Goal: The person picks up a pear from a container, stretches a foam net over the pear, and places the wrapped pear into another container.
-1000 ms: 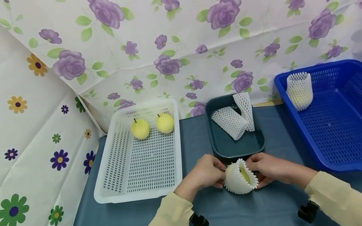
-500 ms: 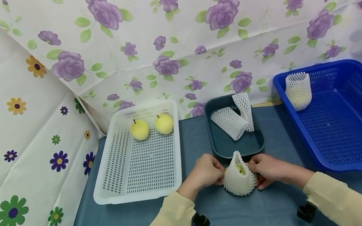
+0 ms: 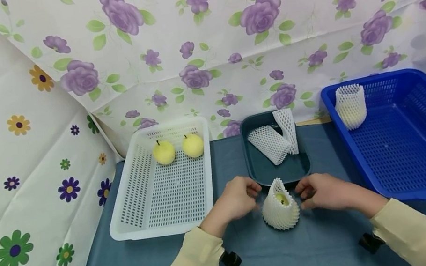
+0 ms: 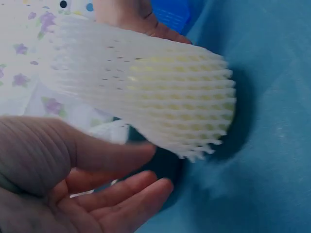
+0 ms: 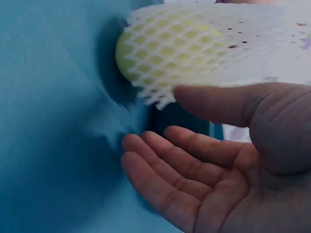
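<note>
A yellow pear in a white foam net sleeve (image 3: 280,211) stands on the blue-grey tablecloth, the net's pointed top upright with the stem showing in its opening. My left hand (image 3: 236,199) is just left of it, thumb and fingers apart and holding nothing. On the other side my right hand (image 3: 326,190) is likewise loose, its fingers spread a little from the thumb. The left wrist view shows the netted pear (image 4: 180,92) beyond the left thumb. From the right wrist, the pear (image 5: 170,53) appears past the right thumb, with bare skin at its base.
Two bare pears (image 3: 164,152) lie in a white basket (image 3: 166,229) at left. A dark green bin (image 3: 261,177) behind the netted pear holds two foam nets (image 3: 271,144). Another netted pear (image 3: 352,108) stands in the blue basket (image 3: 403,142) at right.
Both hands have let go of the foam net and drawn apart from the pear, left and right. Earlier they held the net's sides, and its opening changed to a pointed top.
</note>
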A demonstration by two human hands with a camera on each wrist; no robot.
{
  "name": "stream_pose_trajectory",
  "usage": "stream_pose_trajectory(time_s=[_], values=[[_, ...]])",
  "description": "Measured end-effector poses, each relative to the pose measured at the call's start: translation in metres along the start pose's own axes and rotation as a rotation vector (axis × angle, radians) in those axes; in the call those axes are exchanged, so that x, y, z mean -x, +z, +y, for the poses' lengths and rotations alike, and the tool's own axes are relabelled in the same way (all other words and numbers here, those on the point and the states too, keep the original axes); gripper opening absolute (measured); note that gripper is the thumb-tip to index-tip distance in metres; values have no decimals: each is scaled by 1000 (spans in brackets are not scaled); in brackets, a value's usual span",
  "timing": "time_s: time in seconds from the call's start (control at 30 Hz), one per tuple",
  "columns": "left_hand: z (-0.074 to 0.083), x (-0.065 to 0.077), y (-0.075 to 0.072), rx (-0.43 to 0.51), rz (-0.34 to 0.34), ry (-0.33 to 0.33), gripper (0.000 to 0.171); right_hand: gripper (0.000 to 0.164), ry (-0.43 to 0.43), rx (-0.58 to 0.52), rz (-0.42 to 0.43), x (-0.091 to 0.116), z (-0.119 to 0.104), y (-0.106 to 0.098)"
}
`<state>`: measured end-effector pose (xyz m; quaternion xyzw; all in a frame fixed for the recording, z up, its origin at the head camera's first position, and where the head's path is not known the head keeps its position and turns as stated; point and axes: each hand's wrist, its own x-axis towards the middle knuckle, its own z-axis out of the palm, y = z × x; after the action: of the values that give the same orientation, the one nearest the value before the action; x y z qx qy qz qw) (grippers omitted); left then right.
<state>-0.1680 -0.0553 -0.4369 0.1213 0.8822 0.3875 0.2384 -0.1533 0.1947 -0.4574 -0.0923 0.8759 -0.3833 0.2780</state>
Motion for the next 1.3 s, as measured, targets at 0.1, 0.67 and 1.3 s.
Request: stream_pose_trajectory(time_s=[0.1, 0.67, 1.3], values=[[2, 2, -1, 47, -90, 45, 51, 66, -29, 71, 10, 3, -5, -3], [-18, 0, 22, 212, -104, 80, 58, 74, -249, 114, 140, -3, -1, 34], [-26, -5, 28, 207, -131, 65, 56, 79, -285, 29, 105, -12, 25, 44]])
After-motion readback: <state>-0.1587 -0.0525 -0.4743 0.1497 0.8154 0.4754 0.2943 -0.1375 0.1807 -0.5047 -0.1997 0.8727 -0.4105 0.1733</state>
